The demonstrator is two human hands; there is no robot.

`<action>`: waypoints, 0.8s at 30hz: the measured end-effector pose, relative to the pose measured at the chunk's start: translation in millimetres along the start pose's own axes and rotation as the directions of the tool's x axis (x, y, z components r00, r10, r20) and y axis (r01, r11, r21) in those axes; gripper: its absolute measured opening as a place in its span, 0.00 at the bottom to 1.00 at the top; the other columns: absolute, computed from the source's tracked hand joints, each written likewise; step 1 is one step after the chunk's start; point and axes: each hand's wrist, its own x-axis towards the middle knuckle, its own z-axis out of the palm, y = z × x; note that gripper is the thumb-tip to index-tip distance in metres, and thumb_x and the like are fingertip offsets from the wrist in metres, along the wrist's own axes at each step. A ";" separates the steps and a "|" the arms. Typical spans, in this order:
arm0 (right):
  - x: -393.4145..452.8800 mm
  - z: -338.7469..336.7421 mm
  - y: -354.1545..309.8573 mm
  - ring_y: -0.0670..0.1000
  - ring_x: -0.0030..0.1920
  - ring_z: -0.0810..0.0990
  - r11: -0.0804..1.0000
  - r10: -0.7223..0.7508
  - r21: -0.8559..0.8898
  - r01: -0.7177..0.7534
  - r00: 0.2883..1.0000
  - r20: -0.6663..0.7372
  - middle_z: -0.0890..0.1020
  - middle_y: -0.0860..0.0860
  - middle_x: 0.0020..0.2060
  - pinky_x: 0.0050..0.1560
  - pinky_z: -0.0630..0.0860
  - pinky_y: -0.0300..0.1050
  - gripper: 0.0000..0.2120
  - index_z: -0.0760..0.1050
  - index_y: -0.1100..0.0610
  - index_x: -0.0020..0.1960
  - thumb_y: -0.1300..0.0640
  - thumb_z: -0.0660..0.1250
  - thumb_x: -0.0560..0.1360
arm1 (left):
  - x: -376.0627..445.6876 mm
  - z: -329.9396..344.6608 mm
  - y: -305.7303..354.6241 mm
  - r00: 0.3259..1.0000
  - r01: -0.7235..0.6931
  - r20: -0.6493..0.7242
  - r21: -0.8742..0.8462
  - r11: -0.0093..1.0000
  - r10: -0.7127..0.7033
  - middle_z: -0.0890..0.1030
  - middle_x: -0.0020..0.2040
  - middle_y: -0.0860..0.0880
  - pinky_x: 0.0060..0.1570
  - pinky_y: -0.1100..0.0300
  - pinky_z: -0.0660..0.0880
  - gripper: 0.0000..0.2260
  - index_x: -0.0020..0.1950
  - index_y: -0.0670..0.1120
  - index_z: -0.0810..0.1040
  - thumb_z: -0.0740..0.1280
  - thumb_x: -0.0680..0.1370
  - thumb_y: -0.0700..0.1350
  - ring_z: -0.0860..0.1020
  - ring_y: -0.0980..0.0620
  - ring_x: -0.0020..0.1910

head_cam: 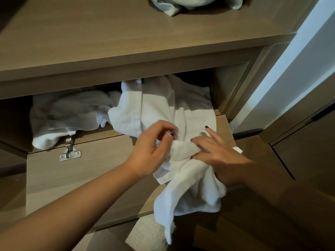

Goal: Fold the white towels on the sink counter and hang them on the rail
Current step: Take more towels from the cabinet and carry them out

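A white towel (159, 109) spills out of an open wooden compartment and over its folded-down door (90, 174). Its lower part hangs past the door's front edge. My left hand (150, 151) pinches a bunched fold of this towel at the middle. My right hand (217, 153) grips the same bunch from the right, with the forefinger stretched out. A second crumpled white towel (67, 116) lies inside the compartment to the left. A third pale towel (192, 4) sits on the shelf top above. No rail is in view.
The wooden shelf top (108, 37) overhangs the compartment. A metal hinge (70, 151) joins the door to the cabinet at the left. A white wall edge (293, 73) and a wooden panel (311, 151) stand at the right. Pale speckled floor (146, 232) shows below.
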 end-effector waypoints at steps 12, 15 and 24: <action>-2.9 6.5 15.0 0.55 0.58 0.68 0.996 0.087 -0.007 -0.087 0.996 0.030 0.76 0.57 0.55 0.74 0.51 0.52 0.24 0.81 0.52 0.56 0.64 0.80 0.62 | 32.9 -51.6 -70.4 0.725 0.645 -0.446 0.176 0.743 -0.524 0.76 0.58 0.47 0.61 0.46 0.74 0.29 0.65 0.44 0.68 0.77 0.70 0.50 0.77 0.44 0.58; -4.7 5.0 21.3 0.54 0.57 0.66 0.992 0.130 0.002 -0.130 0.990 0.058 0.75 0.56 0.54 0.67 0.56 0.51 0.18 0.81 0.51 0.55 0.55 0.78 0.66 | 26.2 -69.4 -79.4 0.766 0.616 -0.398 0.229 0.753 -0.505 0.83 0.50 0.47 0.51 0.53 0.78 0.17 0.60 0.45 0.78 0.75 0.73 0.46 0.80 0.49 0.46; -23.4 -4.5 41.1 0.59 0.61 0.70 0.925 0.377 -0.083 -0.370 0.922 0.086 0.73 0.56 0.59 0.64 0.64 0.57 0.19 0.80 0.53 0.59 0.56 0.76 0.69 | 7.7 -109.5 -117.8 0.427 0.688 -0.733 -0.117 0.716 -0.530 0.78 0.50 0.40 0.51 0.53 0.71 0.03 0.50 0.46 0.70 0.63 0.80 0.44 0.76 0.43 0.51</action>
